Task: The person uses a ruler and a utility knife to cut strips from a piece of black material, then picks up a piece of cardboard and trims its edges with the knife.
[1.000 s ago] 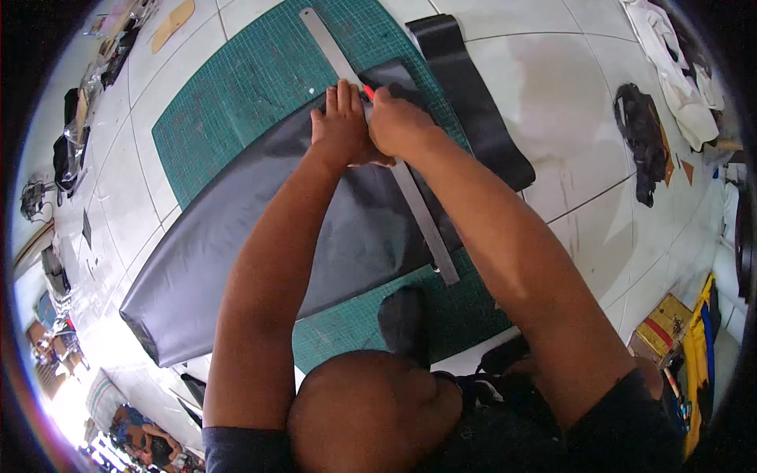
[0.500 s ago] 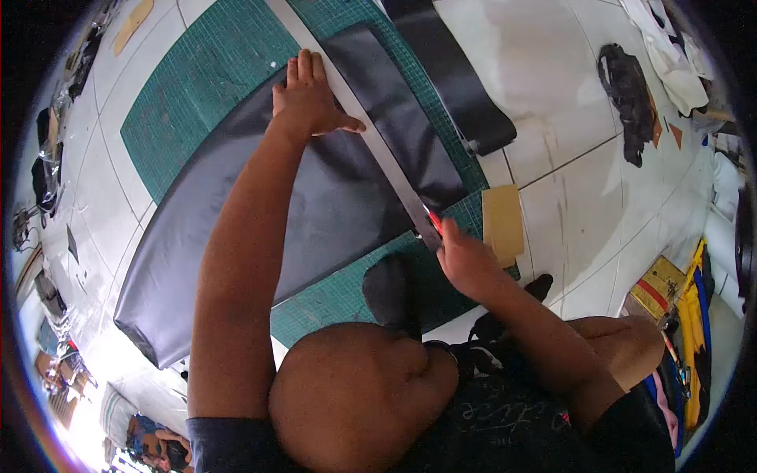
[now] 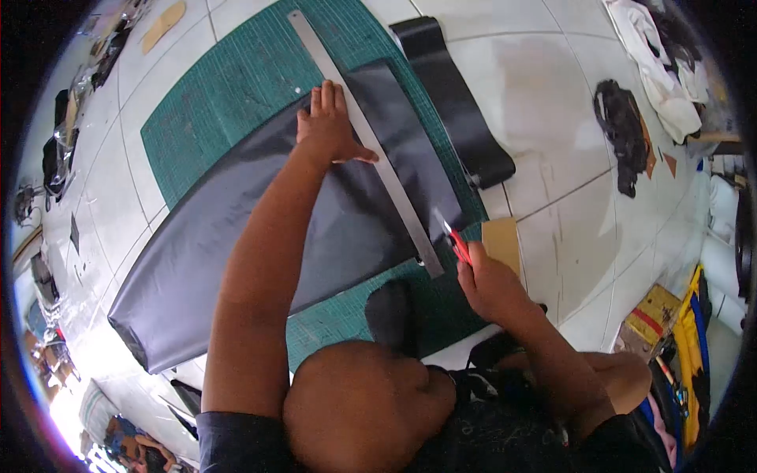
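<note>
My left hand (image 3: 330, 134) presses down with spread fingers on black sheet material (image 3: 363, 205), its thumb touching a long steel ruler (image 3: 374, 146). The ruler lies diagonally across the sheet, its lower end over the green cutting mat (image 3: 213, 134). In my right hand (image 3: 493, 284) is a red cutter (image 3: 456, 241), its blade raised toward the upper left, just right of the ruler and apart from it.
A black strip (image 3: 457, 102) lies along the mat's right edge, near a tan block (image 3: 501, 243). Farther right are dark scraps (image 3: 623, 134) and white cloth (image 3: 662, 79) on the tiled floor (image 3: 544, 94). My dark-covered foot (image 3: 392, 315) rests on the mat.
My right hand has moved the cutter off the ruler's edge, to the right. My left hand still presses beside the ruler. The whole view has shifted slightly.
</note>
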Motion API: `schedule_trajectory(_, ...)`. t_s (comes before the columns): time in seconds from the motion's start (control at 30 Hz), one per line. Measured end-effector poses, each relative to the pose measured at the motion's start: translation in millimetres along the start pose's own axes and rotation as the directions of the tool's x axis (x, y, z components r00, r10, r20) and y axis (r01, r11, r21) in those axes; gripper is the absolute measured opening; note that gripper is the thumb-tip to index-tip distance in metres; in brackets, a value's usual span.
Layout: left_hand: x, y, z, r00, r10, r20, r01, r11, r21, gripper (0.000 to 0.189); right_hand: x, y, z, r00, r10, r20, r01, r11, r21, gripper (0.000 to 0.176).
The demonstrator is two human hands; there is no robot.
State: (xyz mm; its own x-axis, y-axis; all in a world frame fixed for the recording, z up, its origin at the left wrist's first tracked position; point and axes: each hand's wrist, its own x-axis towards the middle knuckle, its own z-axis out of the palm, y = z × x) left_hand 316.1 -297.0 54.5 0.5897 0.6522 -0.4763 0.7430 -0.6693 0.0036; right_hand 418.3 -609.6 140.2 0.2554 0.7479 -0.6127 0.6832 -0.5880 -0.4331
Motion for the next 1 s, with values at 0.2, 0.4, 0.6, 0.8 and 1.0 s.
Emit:
schedule_trajectory(0.2, -0.4, -3.2, 0.3, 1.000, 0.009, 0.012, -0.009, 1.000, -0.008, 0.150, 146.6, -56.2, -15.4, 0.979, -0.071, -0.191, 0.081, 0.996, 0.042, 0.027)
schedule_trajectory(0.4, 3.7, -3.8, 4.5, 1.000, 0.003, -0.012, -0.003, 1.000, -0.011, 0.146, 238.2, -110.0, -17.1, 0.965, -0.069, -0.253, 0.073, 0.997, 0.004, 0.032)
schedule_trajectory(0.6, 2.2, -4.4, 3.6, 1.000, 0.012, -0.020, -0.012, 1.000, -0.022, 0.146, 248.1, -111.4, -16.1, 0.964, -0.095, -0.250, 0.092, 0.996, -0.023, 0.034)
schedule_trajectory(0.8, 2.8, -4.6, 3.2, 0.999, 0.024, -0.032, -0.025, 1.000, -0.011, 0.145, 248.9, -120.2, -24.8, 0.979, -0.083, -0.188, 0.077, 0.996, -0.038, 0.034)
schedule_trajectory(1.0, 3.6, -3.9, 6.7, 0.998, 0.042, -0.051, -0.041, 0.999, 0.014, 0.144, 253.8, -123.2, -37.4, 0.984, -0.089, -0.155, 0.080, 0.995, -0.060, 0.035)
